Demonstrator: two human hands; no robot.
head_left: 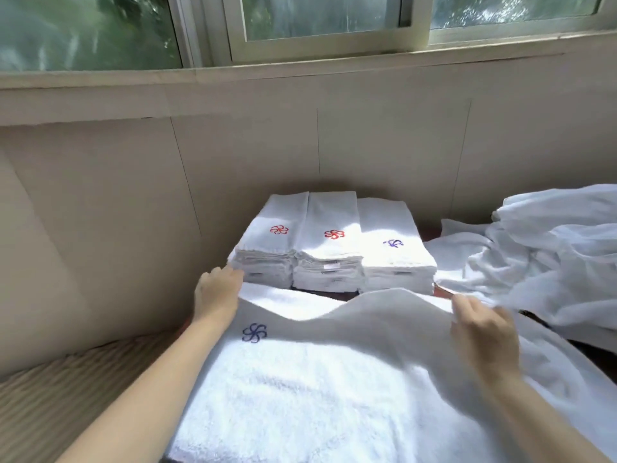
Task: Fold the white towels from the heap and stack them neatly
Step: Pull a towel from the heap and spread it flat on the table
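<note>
towel (334, 379), soft and limp, lies spread just short of the folded stacks (330, 242); your right hand (480, 325) pinches its far edge, left hand (217, 292) at the far corner, grip unclear, so hold both corners.

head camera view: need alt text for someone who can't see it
Two bare hands, left hand and right hand, hold the far edge of a white towel with a blue emblem, spread out in front. Behind it stand three stacks of folded towels against the wall, with the unfolded heap to the right.
</note>
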